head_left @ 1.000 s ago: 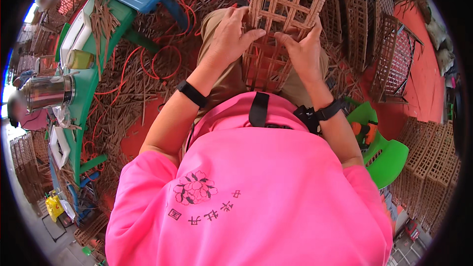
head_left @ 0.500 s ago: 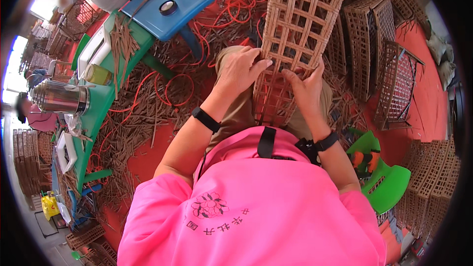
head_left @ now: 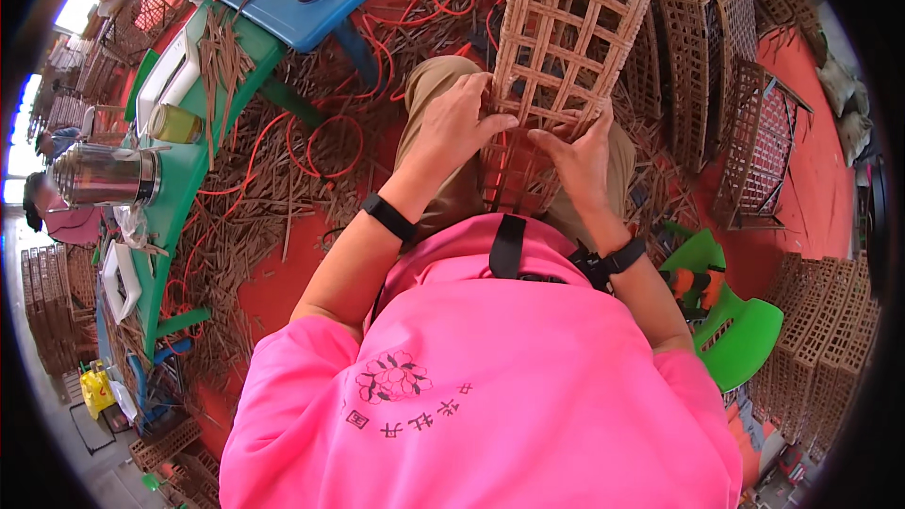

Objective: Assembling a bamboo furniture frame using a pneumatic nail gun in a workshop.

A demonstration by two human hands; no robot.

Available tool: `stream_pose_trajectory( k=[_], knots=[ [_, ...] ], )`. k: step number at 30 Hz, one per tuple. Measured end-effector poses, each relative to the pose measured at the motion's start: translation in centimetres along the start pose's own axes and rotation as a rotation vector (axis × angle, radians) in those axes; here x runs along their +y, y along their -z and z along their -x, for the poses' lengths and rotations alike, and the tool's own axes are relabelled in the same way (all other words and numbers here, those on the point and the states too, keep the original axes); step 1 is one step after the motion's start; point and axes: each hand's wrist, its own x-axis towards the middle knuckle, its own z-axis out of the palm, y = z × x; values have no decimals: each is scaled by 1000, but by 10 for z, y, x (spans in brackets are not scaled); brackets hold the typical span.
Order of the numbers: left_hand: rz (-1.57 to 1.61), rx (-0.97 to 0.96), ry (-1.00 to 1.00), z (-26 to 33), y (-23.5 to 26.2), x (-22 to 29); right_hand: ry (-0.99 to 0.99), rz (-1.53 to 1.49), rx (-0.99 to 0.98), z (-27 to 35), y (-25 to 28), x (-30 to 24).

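Left hand (head_left: 459, 124), right hand (head_left: 582, 165) apparently pinching lattice (head_left: 566, 59) | red floor (head_left: 287, 273), brown strips (head_left: 283, 188) | green table (head_left: 186, 170)

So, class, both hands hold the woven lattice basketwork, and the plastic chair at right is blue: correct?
No: the head view shows the plastic chair is green. The left hand and right hand do hold the woven lattice basketwork.
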Motion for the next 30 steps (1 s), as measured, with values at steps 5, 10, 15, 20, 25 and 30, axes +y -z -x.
stream_pose_trajectory(
  k=[5, 10, 15, 20, 25, 30],
  knots=[
    [-60, -56, -29, -6, 4, 3, -74, -52, 53, 7, -7, 5],
    [31, 7, -99, -13, 2, -11, -139, 89, 33, -2, -9, 1],
    [8, -61, -28, -17, 23, 4, 1, 120, 70, -3, -6, -15],
    [117, 32, -82, 6, 26, 8, 16, 25, 47, 8, -7, -30],
    [214, 30, -73, 5, 31, 17, 6, -14, 57, 12, -4, -35],
    [170, 45, -83, -29, 46, 30, 30, -2, 76, -26, 5, -57]
  ],
)
